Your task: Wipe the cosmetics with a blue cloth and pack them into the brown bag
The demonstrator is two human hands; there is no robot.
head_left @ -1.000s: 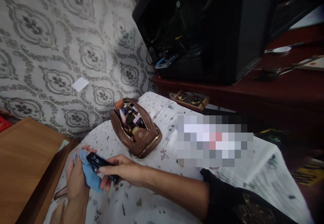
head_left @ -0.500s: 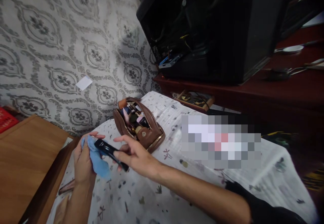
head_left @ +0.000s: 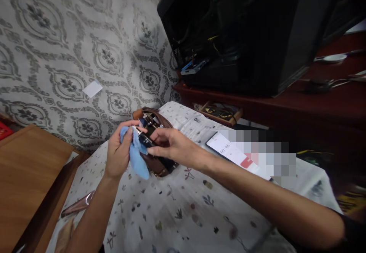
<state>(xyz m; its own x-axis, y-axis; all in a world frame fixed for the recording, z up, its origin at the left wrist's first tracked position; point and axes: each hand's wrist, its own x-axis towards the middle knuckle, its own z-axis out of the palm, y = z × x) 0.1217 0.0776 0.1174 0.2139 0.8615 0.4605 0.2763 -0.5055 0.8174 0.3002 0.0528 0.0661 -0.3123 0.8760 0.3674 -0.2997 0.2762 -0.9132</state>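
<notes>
My left hand (head_left: 117, 154) is closed on a light blue cloth (head_left: 138, 161), which wraps one end of a glossy black, slim cosmetic container (head_left: 146, 140). My right hand (head_left: 175, 146) grips the container's other end, thumb and fingers around it. Its exact kind does not show. Both hands are in front of and over an open brown cosmetic bag (head_left: 156, 165). Small dark bottles show inside the bag; my hands hide much of it.
A phone (head_left: 228, 150) with a timer lies on the patterned white cloth (head_left: 177, 207), partly blurred out. A shiny pinkish tube (head_left: 78, 204) lies at the left. Behind are a black computer case (head_left: 246, 55) and a small wooden tray (head_left: 236, 117); a wooden cabinet (head_left: 31, 173) borders the left.
Both hands have moved right and up with the cloth and black container, now covering part of the bag. The right hand's fingers have closed in more around the container.
</notes>
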